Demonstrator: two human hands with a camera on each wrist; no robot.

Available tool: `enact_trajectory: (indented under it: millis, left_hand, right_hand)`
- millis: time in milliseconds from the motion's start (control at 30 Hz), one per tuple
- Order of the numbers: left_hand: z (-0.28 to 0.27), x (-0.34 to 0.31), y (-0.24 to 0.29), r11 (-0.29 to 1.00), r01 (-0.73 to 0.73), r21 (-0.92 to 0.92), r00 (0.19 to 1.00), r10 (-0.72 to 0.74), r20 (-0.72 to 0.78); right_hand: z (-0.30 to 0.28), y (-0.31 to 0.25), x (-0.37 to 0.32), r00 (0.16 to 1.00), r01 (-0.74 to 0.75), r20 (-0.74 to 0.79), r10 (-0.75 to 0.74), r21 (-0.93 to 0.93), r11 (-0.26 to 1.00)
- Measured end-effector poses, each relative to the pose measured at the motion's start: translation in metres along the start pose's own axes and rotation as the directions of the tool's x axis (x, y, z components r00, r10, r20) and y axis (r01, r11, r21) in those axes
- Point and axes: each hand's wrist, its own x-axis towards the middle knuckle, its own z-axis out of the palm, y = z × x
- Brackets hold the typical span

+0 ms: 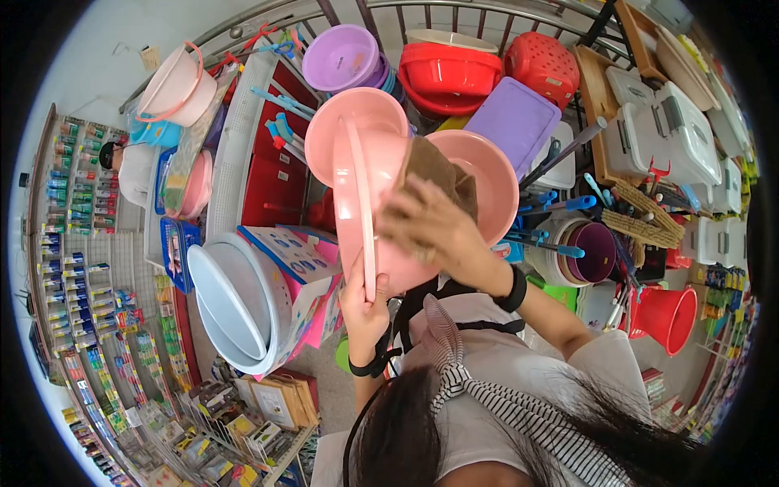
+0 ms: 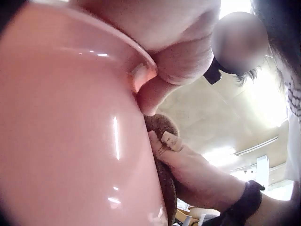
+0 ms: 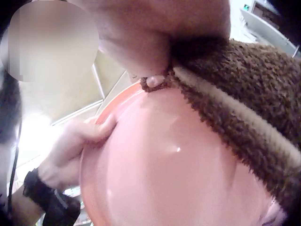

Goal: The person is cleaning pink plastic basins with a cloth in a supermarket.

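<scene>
A pink plastic basin (image 1: 388, 166) is held up on its side in front of the person's chest. My left hand (image 1: 363, 312) grips its rim from below, thumb on one side of the wall. On the basin's wall lies a brown fluffy towel (image 1: 445, 172), with a pale hem along its edge in the right wrist view. My right hand (image 1: 434, 231), blurred in the head view, holds this towel against the pink surface; its thumb (image 2: 176, 148) bends over the towel's edge. Part of the towel is hidden under the hand.
Behind stand more pink basins (image 1: 497, 183), purple basins (image 1: 341, 58), a red basin (image 1: 450, 77) and a purple lid (image 1: 515, 122). Pale blue tubs (image 1: 223, 304) are at left. Mop handles (image 1: 564, 154) and a red bucket (image 1: 667, 321) stand at right. Shelves of small goods (image 1: 89, 292) line the left side.
</scene>
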Motion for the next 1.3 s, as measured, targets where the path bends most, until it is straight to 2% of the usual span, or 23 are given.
enact_trajectory:
  millis: [33, 67, 133, 167, 200, 233, 267, 333, 367, 400, 467, 500, 533, 600, 633, 767, 833, 867, 933, 1067, 1133, 1267, 1300]
  left_hand:
    - [0.001, 0.0, 0.008, 0.999, 0.02, -0.032, 0.999, -0.019, 0.028]
    - [0.001, 0.001, 0.012, 0.997, 0.038, -0.064, 0.998, -0.034, 0.059]
    - [0.004, 0.001, 0.005, 1.0, -0.019, -0.014, 0.997, 0.02, 0.076]
    - [0.006, 0.0, 0.004, 0.989, -0.103, 0.104, 0.992, 0.094, 0.087]
    - [0.006, 0.001, 0.007, 0.958, -0.186, 0.22, 0.981, 0.166, 0.105]
    - [0.004, 0.0, 0.012, 0.98, -0.078, 0.185, 0.991, 0.056, 0.122]
    - [0.004, 0.001, 0.01, 0.98, -0.074, 0.184, 0.992, 0.053, 0.118]
    - [0.003, 0.002, 0.005, 0.949, -0.231, 0.213, 0.971, 0.21, 0.116]
    - [0.004, 0.001, 0.004, 0.95, -0.23, 0.211, 0.971, 0.209, 0.115]
    - [0.004, 0.001, 0.003, 0.955, -0.21, 0.21, 0.97, 0.177, 0.165]
    - [0.004, 0.001, 0.004, 0.958, -0.195, 0.212, 0.965, 0.148, 0.216]
    - [0.005, 0.0, 0.004, 0.97, -0.159, 0.184, 0.966, 0.115, 0.231]
    - [0.007, -0.001, 0.004, 0.98, -0.121, 0.156, 0.966, 0.08, 0.246]
    - [0.01, -0.001, -0.001, 0.966, -0.151, 0.21, 0.958, 0.09, 0.272]
    - [0.012, -0.002, -0.003, 0.948, -0.18, 0.262, 0.95, 0.098, 0.298]
    - [0.013, 0.001, -0.004, 0.937, -0.237, 0.257, 0.937, 0.15, 0.317]
    - [0.015, 0.004, -0.003, 0.933, -0.254, 0.254, 0.927, 0.16, 0.338]
    - [0.015, 0.005, -0.002, 0.933, -0.255, 0.254, 0.927, 0.162, 0.338]
    - [0.016, 0.006, 0.0, 0.909, -0.262, 0.325, 0.918, 0.13, 0.376]
    - [0.019, 0.006, -0.006, 0.915, -0.252, 0.316, 0.919, 0.124, 0.374]
    - [0.023, 0.008, -0.006, 0.871, -0.354, 0.342, 0.909, 0.233, 0.347]
    - [0.025, 0.009, -0.013, 0.834, -0.359, 0.42, 0.913, 0.219, 0.345]
    - [0.027, 0.009, -0.012, 0.835, -0.348, 0.426, 0.913, 0.199, 0.356]
  right_hand:
    - [-0.009, 0.005, 0.007, 0.996, -0.047, -0.08, 0.044, -0.029, 0.998]
    - [-0.012, 0.011, 0.008, 0.996, -0.047, -0.08, 0.044, -0.031, 0.998]
    - [-0.016, 0.021, 0.008, 0.956, -0.184, -0.246, 0.159, -0.081, 0.98]
    - [-0.018, 0.023, 0.004, 0.956, -0.183, -0.249, 0.158, -0.082, 0.98]
    - [-0.022, 0.023, 0.0, 0.911, -0.232, -0.379, 0.162, -0.147, 0.961]
    - [-0.023, 0.024, -0.001, 0.853, -0.287, -0.5, 0.153, -0.203, 0.936]
    - [-0.025, 0.023, -0.002, 0.855, -0.285, -0.496, 0.153, -0.202, 0.937]
    - [-0.032, 0.014, 0.001, 0.786, -0.402, -0.55, 0.284, -0.104, 0.91]
    - [-0.027, 0.011, -0.002, 0.792, -0.447, -0.491, 0.363, -0.061, 0.892]
    - [-0.023, 0.008, -0.003, 0.791, -0.447, -0.492, 0.363, -0.062, 0.892]
    - [-0.014, 0.001, -0.002, 0.891, -0.23, -0.425, 0.159, -0.123, 0.965]
    - [-0.012, -0.011, 0.002, 0.878, -0.244, -0.413, 0.241, 0.047, 0.969]
    - [-0.007, -0.015, -0.002, 0.878, -0.242, -0.414, 0.24, 0.047, 0.969]
    - [0.001, -0.02, -0.012, 0.77, -0.381, -0.421, 0.479, 0.299, 0.875]
    - [-0.003, -0.024, -0.013, 0.75, -0.437, -0.361, 0.554, 0.358, 0.825]
    - [-0.01, -0.019, -0.019, 0.734, -0.474, -0.318, 0.6, 0.393, 0.788]
    - [-0.013, -0.017, -0.021, 0.687, -0.58, -0.249, 0.682, 0.377, 0.722]
    - [-0.014, -0.016, -0.021, 0.688, -0.578, -0.25, 0.681, 0.377, 0.724]
    - [-0.015, -0.013, -0.024, 0.614, -0.606, -0.175, 0.77, 0.521, 0.601]
    - [-0.021, -0.007, -0.023, 0.662, -0.644, -0.189, 0.726, 0.352, 0.679]
    - [-0.013, 0.001, -0.026, 0.695, -0.61, -0.255, 0.673, 0.286, 0.739]
    - [-0.015, -0.004, -0.023, 0.736, -0.543, -0.254, 0.627, 0.333, 0.771]
    - [-0.016, -0.005, -0.023, 0.723, -0.565, -0.19, 0.664, 0.39, 0.727]
